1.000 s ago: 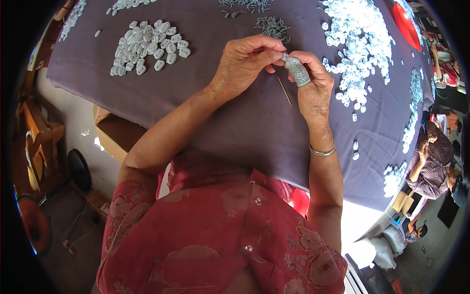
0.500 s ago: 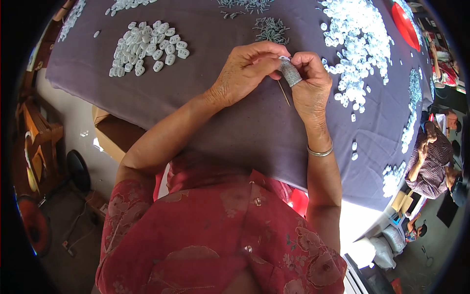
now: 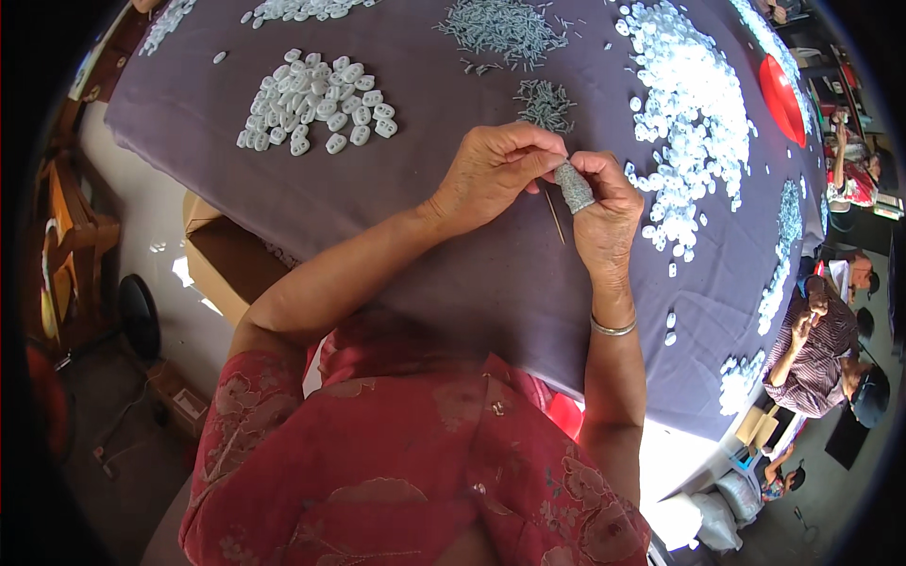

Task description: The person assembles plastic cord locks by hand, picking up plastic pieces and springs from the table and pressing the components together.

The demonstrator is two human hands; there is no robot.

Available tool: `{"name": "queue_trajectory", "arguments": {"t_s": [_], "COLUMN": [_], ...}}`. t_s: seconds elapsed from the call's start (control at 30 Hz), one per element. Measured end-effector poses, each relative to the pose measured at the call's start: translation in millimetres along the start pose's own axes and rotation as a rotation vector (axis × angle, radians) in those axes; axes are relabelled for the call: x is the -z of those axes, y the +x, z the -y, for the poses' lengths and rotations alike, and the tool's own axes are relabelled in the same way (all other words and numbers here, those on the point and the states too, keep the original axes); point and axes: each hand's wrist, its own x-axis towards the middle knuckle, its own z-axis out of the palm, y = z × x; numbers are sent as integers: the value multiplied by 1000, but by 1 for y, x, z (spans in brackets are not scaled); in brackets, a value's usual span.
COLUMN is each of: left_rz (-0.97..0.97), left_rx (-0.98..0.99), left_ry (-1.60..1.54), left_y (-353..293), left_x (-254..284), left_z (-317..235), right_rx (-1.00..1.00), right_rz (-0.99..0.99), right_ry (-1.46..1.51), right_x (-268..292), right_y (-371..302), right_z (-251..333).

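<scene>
My left hand [image 3: 491,181] and my right hand [image 3: 609,212] meet above the dark cloth, fingertips pinched together. Whatever small thing lies between them is hidden by the fingers. A grey speckled finger cover [image 3: 574,188] sits on my right thumb. Below the left fingertips a thin brownish stick [image 3: 555,217] points down toward me; which hand holds it I cannot tell. Just beyond the hands lies a small heap of short grey-blue pins [image 3: 545,104]. Left of them is a pile of small white oval plastic pieces with holes [image 3: 316,102].
A larger pin heap [image 3: 500,33] lies farther back. Many white pieces [image 3: 684,123] spread along the right, near a red dish [image 3: 781,101]. An open cardboard box [image 3: 222,255] stands beside the table's left edge. A person in a striped shirt [image 3: 813,354] works at the right.
The view has shifted, so the table and hands sit lower in the picture. A whitish bit seen at my fingertips before is now covered. Both hands stay together.
</scene>
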Motion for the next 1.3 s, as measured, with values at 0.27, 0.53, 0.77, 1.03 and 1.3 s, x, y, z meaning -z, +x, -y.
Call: {"name": "queue_trajectory", "arguments": {"t_s": [0.27,0.53,0.77,1.03,1.3], "left_rz": [-358,-481,-457,-234,-42], "left_rx": [-160,-127,-116,-73,29], "left_ry": [-38,-129,-134,-129,-84], "left_y": [21,27,27,20,15], "left_x": [32,39,36,25,11], "left_z": [-19,-17,-14,-10,-5], "right_rx": [-8,228,105,-188,-374], "right_rz": [111,462,692,218,93], "right_ry": [-174,-530,-654,-33,670], "right_x": [-3,-19,-26,-5,7], "right_y": [41,101,126,97,46], "right_z": [8,4,-8,-5,-16]}}
